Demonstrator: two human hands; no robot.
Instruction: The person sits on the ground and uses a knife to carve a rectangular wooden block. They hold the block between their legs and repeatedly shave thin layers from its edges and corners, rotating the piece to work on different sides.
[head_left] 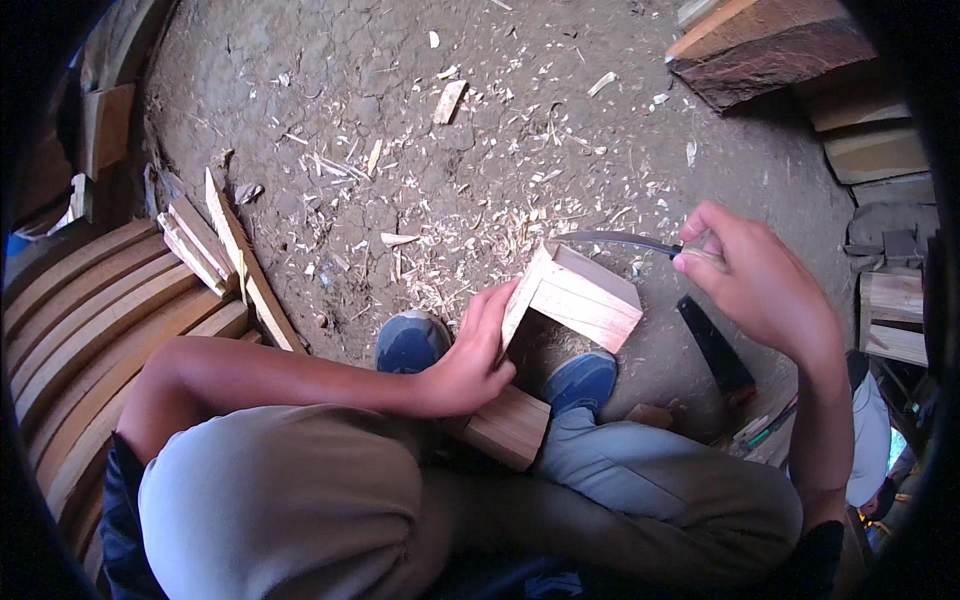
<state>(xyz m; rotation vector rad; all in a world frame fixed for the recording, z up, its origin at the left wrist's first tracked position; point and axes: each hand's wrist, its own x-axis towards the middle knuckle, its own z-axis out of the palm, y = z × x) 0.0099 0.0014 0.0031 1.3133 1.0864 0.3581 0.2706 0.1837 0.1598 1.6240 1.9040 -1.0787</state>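
My right hand (762, 275) grips the handle of a curved knife (622, 238), its narrow dark blade pointing left. The blade's tip end lies close to the top edge of a thin wooden board (526, 296); whether they touch I cannot tell. My left hand (468, 362) is closed on that board, fingers over its left side, holding it tilted upright. Against the board's right side stands a pale wooden block (588, 308), between and just beyond my shoes. Another wooden block (508, 428) lies nearer to me, below my left hand.
Curved planks (110, 300) are stacked at left, with split wood strips (250, 260) leaning beside them. Shavings (450, 270) litter the dirt floor. A dark saw-like blade (715, 350) lies right of my shoe. Large timbers (770, 50) sit at far right; a person's clothing (868, 440) shows at the right edge.
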